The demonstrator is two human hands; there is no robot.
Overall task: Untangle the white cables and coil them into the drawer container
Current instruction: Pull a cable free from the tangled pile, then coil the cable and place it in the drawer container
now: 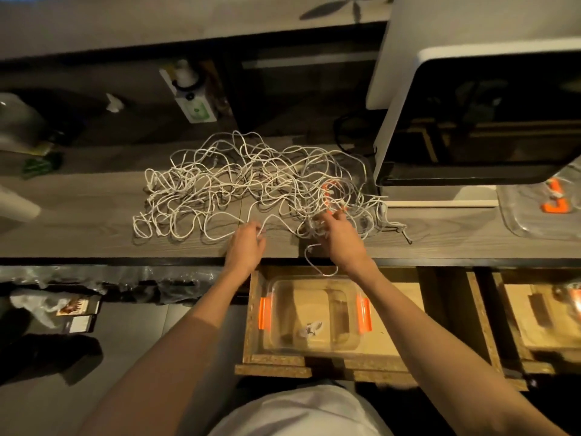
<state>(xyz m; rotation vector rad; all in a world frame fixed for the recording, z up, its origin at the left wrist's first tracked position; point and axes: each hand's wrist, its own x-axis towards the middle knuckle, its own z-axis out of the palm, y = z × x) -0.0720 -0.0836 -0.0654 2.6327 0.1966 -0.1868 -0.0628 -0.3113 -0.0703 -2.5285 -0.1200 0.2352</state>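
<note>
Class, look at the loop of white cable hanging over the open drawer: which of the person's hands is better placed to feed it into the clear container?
Probably the right hand: it grips the tangle directly above the hanging loop and the container.

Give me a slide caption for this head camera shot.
Both hands, left and right, grip strands of the tangled white cables above the open drawer's container.

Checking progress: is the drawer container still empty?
Nearly: the clear container holds only one small white piece; no coiled cables.
</note>
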